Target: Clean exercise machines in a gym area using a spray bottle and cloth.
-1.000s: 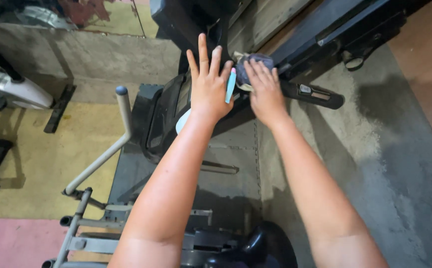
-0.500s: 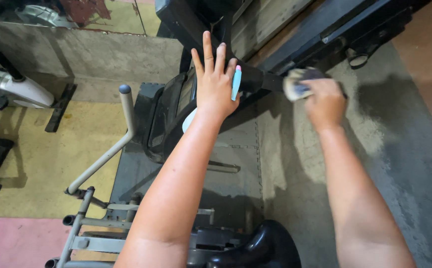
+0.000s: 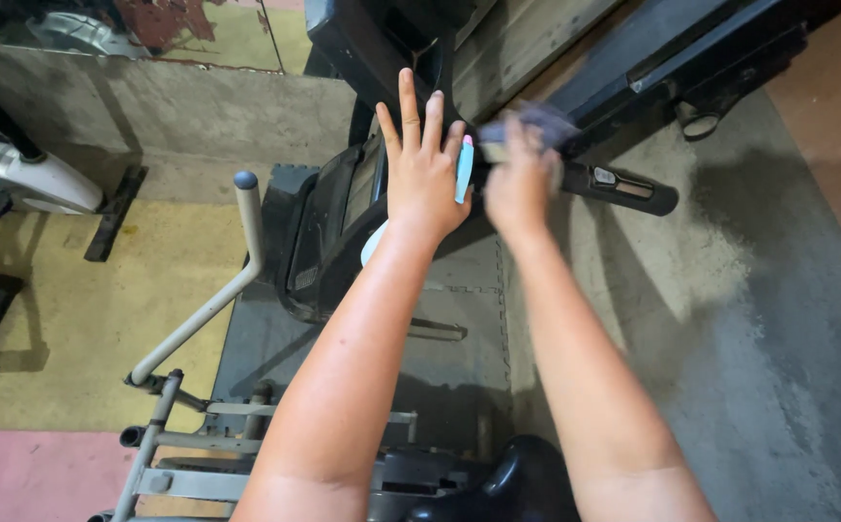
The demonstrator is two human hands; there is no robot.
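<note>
At upper centre, the right hand [image 3: 522, 184], blurred, grips a grey cloth [image 3: 527, 126] against the black handlebar [image 3: 623, 186] of an exercise machine. Just left, the left hand [image 3: 422, 164] lies flat, fingers spread, a light-blue bottle [image 3: 463, 170] tucked beneath it. That bottle could slip free. Half a second ago the cloth was farther right.
</note>
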